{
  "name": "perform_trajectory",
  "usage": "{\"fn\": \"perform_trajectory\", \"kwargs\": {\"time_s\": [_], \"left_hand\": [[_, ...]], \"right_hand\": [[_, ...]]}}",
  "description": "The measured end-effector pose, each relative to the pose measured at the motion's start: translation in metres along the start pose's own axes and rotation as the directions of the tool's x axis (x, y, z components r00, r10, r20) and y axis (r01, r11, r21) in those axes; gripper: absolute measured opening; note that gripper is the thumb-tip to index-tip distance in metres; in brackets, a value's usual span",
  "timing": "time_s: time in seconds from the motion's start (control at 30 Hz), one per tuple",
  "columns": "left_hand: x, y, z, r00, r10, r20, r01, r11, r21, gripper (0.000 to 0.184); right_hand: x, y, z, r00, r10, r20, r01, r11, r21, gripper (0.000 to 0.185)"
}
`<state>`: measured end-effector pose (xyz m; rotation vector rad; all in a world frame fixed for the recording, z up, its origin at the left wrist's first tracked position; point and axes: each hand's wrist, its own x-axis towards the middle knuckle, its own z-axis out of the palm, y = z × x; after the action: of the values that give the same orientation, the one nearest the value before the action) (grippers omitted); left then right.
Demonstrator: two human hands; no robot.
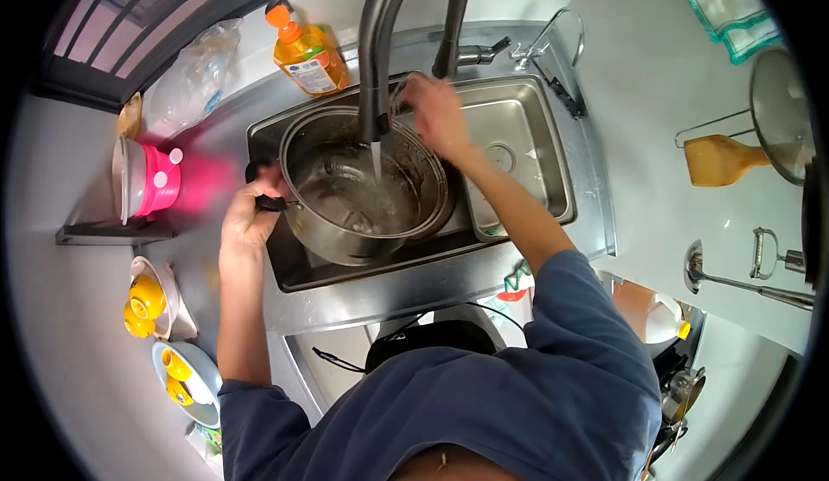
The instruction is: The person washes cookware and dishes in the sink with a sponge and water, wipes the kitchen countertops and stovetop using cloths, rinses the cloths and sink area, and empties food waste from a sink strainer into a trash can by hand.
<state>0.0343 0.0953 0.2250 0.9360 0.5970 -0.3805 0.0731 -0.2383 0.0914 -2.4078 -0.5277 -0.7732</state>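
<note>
A metal cooking pot with water in it stands tilted in the left basin of the sink. My left hand is closed around the pot's black side handle. From the dark faucet, a stream of water runs into the pot. My right hand is at the pot's far right side, just right of the faucet. Motion smears its fingers, and something thin and shiny beside them is too blurred to name.
An orange soap bottle and a plastic bag sit behind the sink on the left. Yellow cups and a pink container are at the left. A wooden spatula, a strainer and a ladle hang on the right wall.
</note>
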Motion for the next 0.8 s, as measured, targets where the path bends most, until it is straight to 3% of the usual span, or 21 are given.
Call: {"fn": "perform_trajectory", "kwargs": {"time_s": [0.03,0.07,0.1,0.17,0.23,0.27,0.37,0.43,0.5,0.53,0.57,0.6,0.63,0.67,0.7,0.73,0.8], "left_hand": [[-0.005,0.0,0.006,0.999,-0.043,0.016,0.044,0.996,-0.08,0.034],[-0.007,-0.003,0.017,0.995,-0.084,0.051,0.091,0.983,-0.162,0.034],[-0.009,-0.004,0.018,0.996,-0.079,0.043,0.085,0.984,-0.159,0.034],[-0.018,-0.008,0.024,0.997,-0.067,0.033,0.071,0.988,-0.137,0.034],[-0.017,-0.008,0.032,0.996,-0.037,0.076,0.044,0.995,-0.088,0.035],[-0.012,-0.012,0.028,0.999,-0.045,0.027,0.048,0.989,-0.139,0.038],[-0.007,-0.014,0.021,1.0,-0.021,-0.014,0.019,0.991,-0.135,0.038],[0.005,-0.017,0.011,0.998,-0.015,-0.058,0.006,0.987,-0.163,0.039],[-0.01,-0.016,0.013,0.995,-0.011,-0.094,-0.002,0.99,-0.143,0.038],[-0.019,-0.015,0.014,0.992,-0.007,-0.124,-0.009,0.992,-0.128,0.038],[-0.028,-0.011,-0.009,0.996,0.011,-0.085,-0.031,0.97,-0.242,0.037],[-0.025,-0.009,-0.015,0.991,0.009,-0.133,-0.037,0.977,-0.208,0.036],[-0.023,-0.006,-0.038,0.994,0.019,-0.103,-0.043,0.971,-0.236,0.035],[-0.023,-0.002,-0.067,0.997,0.033,-0.073,-0.051,0.963,-0.263,0.034],[-0.03,0.002,-0.084,0.999,0.053,0.008,-0.049,0.971,-0.235,0.032],[-0.045,0.001,-0.081,0.988,0.093,-0.126,-0.116,0.976,-0.183,0.028],[-0.037,-0.013,-0.148,0.989,0.148,0.029,-0.133,0.944,-0.302,0.027]], "right_hand": [[0.007,0.014,-0.012,0.967,0.142,-0.211,-0.157,0.986,-0.056,0.05],[0.025,0.042,-0.037,0.858,0.29,-0.423,-0.396,0.9,-0.186,0.063],[0.021,0.048,-0.037,0.876,0.313,-0.368,-0.398,0.899,-0.181,0.063],[0.023,0.137,-0.017,0.72,0.605,-0.341,-0.606,0.787,0.116,0.057],[0.035,0.14,-0.04,0.575,0.817,-0.04,-0.784,0.564,0.259,0.049],[0.043,0.147,-0.052,0.545,0.836,0.067,-0.806,0.5,0.316,0.039],[0.041,0.144,-0.038,0.519,0.855,0.002,-0.834,0.506,0.22,0.045],[0.029,0.125,-0.035,0.692,0.716,-0.093,-0.664,0.682,0.306,0.058],[-0.007,0.087,-0.012,0.833,0.444,-0.33,-0.426,0.895,0.129,0.065],[-0.047,0.067,0.023,0.848,0.527,-0.057,-0.516,0.846,0.135,0.064],[-0.085,0.04,0.053,0.79,0.568,0.23,-0.602,0.791,0.114,0.064],[-0.063,0.002,0.021,0.537,0.704,0.464,-0.835,0.522,0.174,0.059],[-0.035,-0.034,-0.014,0.227,0.69,0.687,-0.973,0.186,0.135,0.055],[-0.04,-0.032,-0.001,0.224,0.683,0.695,-0.974,0.185,0.132,0.055],[-0.045,-0.024,0.02,0.291,0.623,0.726,-0.953,0.126,0.275,0.046],[-0.034,-0.032,0.022,0.367,0.564,0.739,-0.911,0.057,0.409,0.04],[-0.017,-0.061,0.018,0.512,0.528,0.677,-0.82,0.068,0.568,0.027]]}}
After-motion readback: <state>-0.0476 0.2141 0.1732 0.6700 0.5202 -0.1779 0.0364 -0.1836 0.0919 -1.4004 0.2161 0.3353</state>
